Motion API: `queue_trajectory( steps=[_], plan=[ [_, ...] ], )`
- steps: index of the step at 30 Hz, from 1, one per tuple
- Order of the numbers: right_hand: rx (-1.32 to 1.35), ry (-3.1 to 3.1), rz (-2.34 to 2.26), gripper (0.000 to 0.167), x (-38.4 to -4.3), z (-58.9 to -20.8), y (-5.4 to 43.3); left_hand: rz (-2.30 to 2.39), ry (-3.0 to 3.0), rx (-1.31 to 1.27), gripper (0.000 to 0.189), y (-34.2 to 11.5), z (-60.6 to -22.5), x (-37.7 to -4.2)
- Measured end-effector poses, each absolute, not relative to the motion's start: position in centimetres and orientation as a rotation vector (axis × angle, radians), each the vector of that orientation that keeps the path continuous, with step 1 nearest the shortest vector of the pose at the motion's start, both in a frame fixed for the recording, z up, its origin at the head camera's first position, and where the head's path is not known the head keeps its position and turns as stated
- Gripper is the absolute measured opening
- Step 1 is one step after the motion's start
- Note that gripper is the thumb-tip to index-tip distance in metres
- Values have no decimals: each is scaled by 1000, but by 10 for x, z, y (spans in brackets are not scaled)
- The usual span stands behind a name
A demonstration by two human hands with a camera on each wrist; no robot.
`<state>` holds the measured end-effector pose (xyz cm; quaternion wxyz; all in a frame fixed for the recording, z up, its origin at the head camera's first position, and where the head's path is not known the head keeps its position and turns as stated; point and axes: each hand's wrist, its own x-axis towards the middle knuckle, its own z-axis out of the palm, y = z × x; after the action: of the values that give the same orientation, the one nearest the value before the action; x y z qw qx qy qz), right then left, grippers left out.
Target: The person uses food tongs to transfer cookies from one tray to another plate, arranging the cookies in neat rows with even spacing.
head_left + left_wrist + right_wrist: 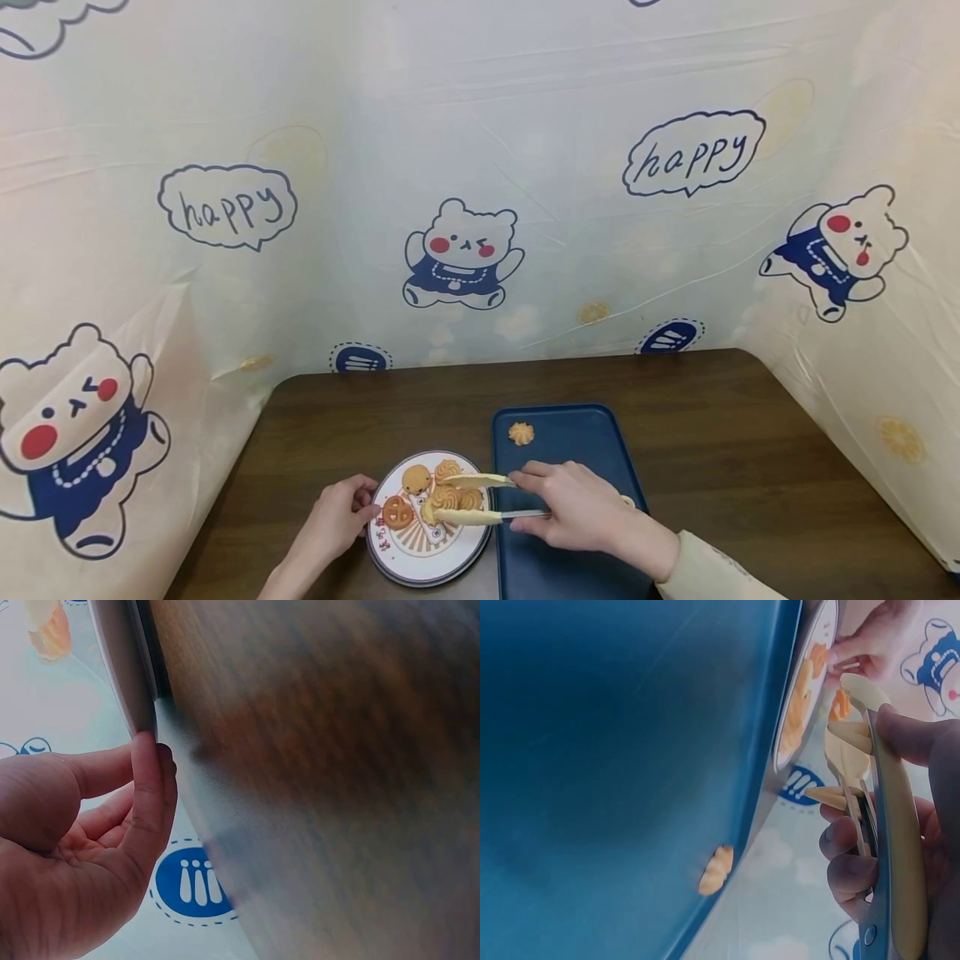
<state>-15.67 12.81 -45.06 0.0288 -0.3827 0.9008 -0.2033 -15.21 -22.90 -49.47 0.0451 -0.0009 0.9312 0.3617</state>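
Observation:
A round white plate [423, 565] with a printed pattern holds several cookies, among them a pretzel-shaped one [397, 512] and a round smooth one [416, 479]. My left hand [339, 515] pinches the plate's left rim, seen edge-on in the left wrist view. Pale yellow tongs with metal arms [483, 517] are in the grip of my right hand [573, 508]. Their ends reach over the plate, spread on either side of swirled cookies [446, 497]. In the right wrist view an orange-brown cookie [841, 705] shows by the tong tips [862, 691].
Right of the plate lies a dark blue rectangular tray [555, 417], partly under my right hand. A swirled cookie [521, 433] sits at its far left corner. Both stand on a dark wooden table [720, 467], with a printed curtain [570, 167] around its back and sides.

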Motion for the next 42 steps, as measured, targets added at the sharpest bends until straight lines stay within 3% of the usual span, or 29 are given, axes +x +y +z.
queue_trajectory(
  steps=[19, 42],
  plan=[
    [-1479, 2686, -602, 48, -152, -469, 95, 1087, 2854, -4, 23, -229, -494, -151],
    [-1450, 2653, -531, 50, -148, -469, 83, 1104, 2863, 12, 23, -230, -495, -151]
  ],
)
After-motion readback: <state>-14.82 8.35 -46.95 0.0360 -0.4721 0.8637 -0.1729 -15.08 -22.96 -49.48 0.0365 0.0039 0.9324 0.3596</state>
